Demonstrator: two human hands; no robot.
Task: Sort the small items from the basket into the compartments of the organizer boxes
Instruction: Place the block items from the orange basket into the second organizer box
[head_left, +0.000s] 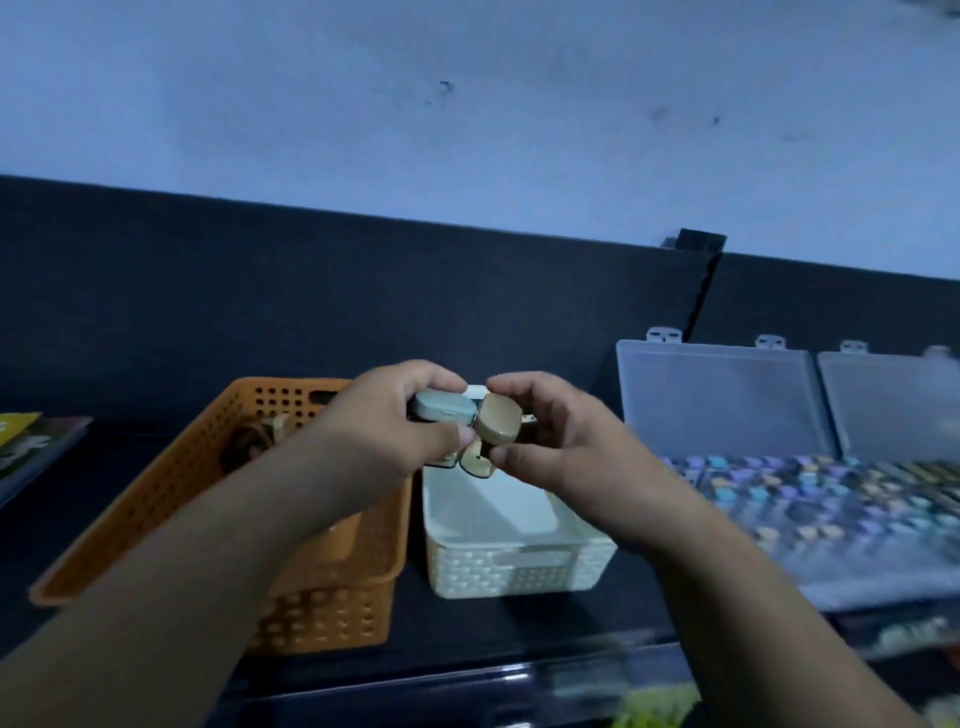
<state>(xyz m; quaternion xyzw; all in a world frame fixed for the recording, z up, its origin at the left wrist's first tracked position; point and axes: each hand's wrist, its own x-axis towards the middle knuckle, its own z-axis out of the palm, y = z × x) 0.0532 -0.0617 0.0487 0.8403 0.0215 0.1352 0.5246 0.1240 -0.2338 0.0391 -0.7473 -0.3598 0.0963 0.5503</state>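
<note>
Both hands meet above the gap between an orange perforated basket (156, 499) and a white woven basket (519, 571). My left hand (379, 441) grips a grey-green rounded piece (445, 406). My right hand (561, 457) pinches a tan rounded piece (497, 419), and another tan piece (477, 462) hangs just below it. The pieces touch each other between my fingers. To the right lie open clear organizer boxes (810, 499) with many small coloured items in their compartments.
The raised lids (722, 395) of the organizer boxes lean against a dark back panel (363, 291). A few items lie inside the orange basket (249, 441). A booklet (31, 447) sits at the far left. A glossy dark edge (467, 686) runs along the table's front.
</note>
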